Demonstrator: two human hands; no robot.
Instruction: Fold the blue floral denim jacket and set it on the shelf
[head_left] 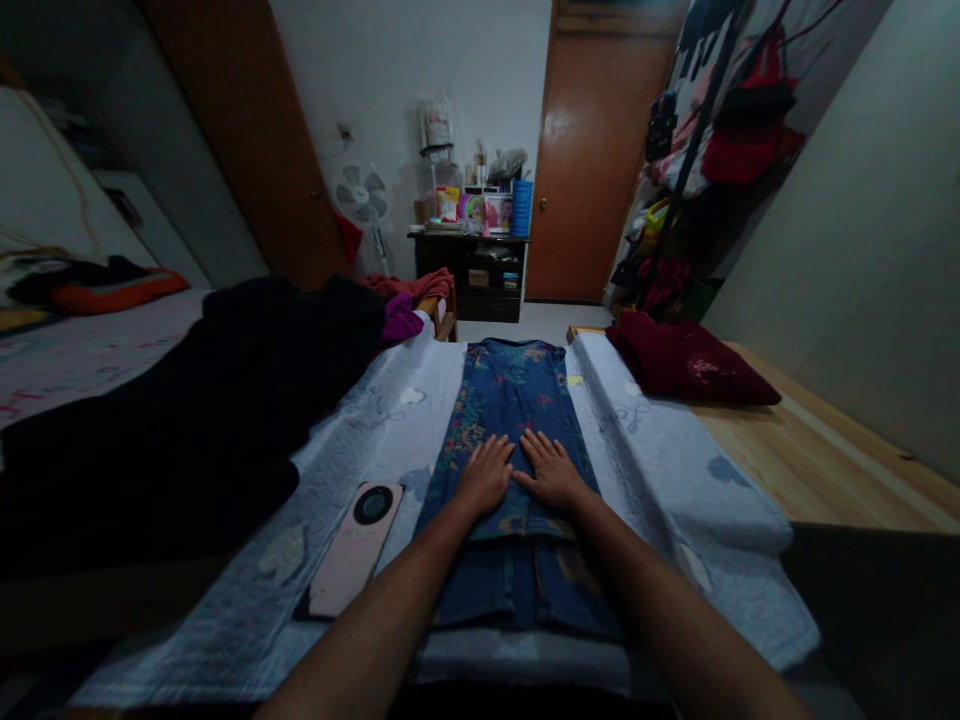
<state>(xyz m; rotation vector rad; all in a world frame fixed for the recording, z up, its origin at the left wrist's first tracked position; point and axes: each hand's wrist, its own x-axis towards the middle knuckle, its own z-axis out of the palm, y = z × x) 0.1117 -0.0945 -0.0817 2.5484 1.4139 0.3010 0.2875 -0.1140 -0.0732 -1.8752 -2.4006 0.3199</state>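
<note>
A blue garment with a floral print [510, 385] lies folded lengthwise on a pale blue sheet [382, 430]. It looks like a pair of trousers, with two leg ends at the near side. My left hand [489, 472] rests flat on its middle, fingers stretched forward. Beside it my right hand [551, 468] also lies flat on the cloth, its fingers spread and the thumb close to my left hand. Neither hand holds anything. To the left of my left forearm lies a pink phone [356, 550] with a round black camera ring, face down on the sheet.
Dark clothing [187, 400] is heaped at the left. A folded maroon garment [690, 360] sits at the right on a wooden board [840, 460]. Farther back stand a white fan [362, 195], a black cabinet [472, 270] and a wooden door [592, 170]. Bags [750, 130] hang at the right.
</note>
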